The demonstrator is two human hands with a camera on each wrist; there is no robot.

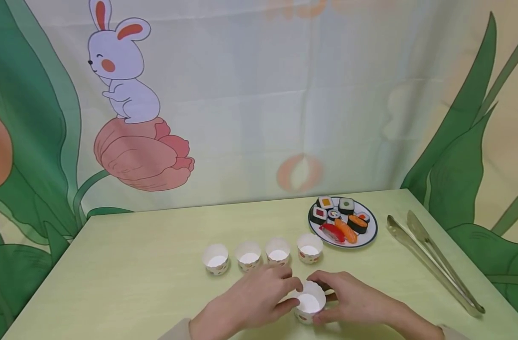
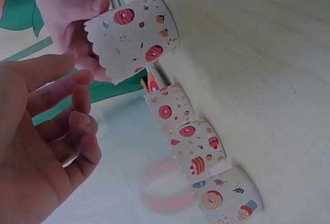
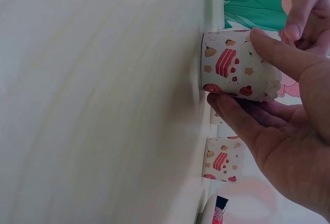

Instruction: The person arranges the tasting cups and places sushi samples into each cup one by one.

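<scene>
My right hand (image 1: 354,300) holds a white paper baking cup (image 1: 309,302) near the front of the table, thumb on one side and fingers on the other. Pink cake and donut prints cover its wall (image 3: 234,69), and its rim is scalloped. At the cup's left side is my left hand (image 1: 259,297), its fingers loosely bent. In the left wrist view nothing sits between the fingers of that left hand (image 2: 46,126). Behind the hands stand several more baking cups (image 1: 216,259) in a row, upright and spaced apart; the rightmost cup (image 1: 310,249) is near the plate.
A round plate (image 1: 371,236) with a blue rim carries several sushi pieces (image 1: 345,230) at the back right. Metal tongs (image 1: 437,264) lie along the right side of the pale green table (image 1: 127,278). A cloth backdrop (image 1: 250,104) with a rabbit and flowers hangs behind.
</scene>
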